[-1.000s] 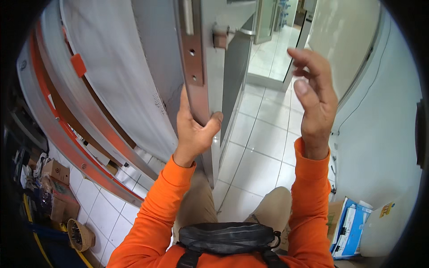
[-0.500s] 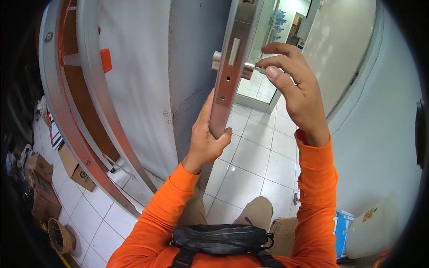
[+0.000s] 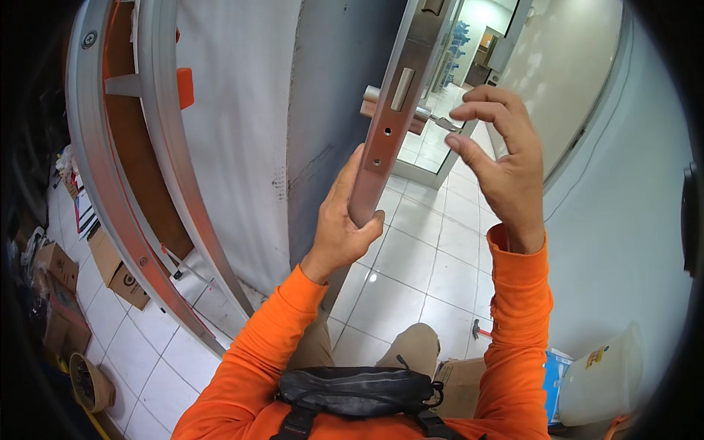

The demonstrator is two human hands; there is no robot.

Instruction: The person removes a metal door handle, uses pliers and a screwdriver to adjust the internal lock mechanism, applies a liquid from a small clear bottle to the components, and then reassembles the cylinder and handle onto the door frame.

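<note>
My left hand is wrapped around the edge of a door, with the thumb on its right side and the fingers on its left. Set into that edge is a lock faceplate with a bolt and screw holes. A lock cylinder sticks out on both sides of the door. On its right side a key appears to sit in it. Right of the key is my right hand, its thumb and fingers curved and apart, with nothing seen between them.
A curved metal-framed panel with an orange block stands at left. Cardboard boxes and a woven basket lie beyond it. A hammer rests on the tiled floor. At lower right stand a carton and a translucent bin.
My right hand has drawn back to the right from the key, its fingers more spread. The door appears shifted slightly right in view, and my left hand keeps its hold.
</note>
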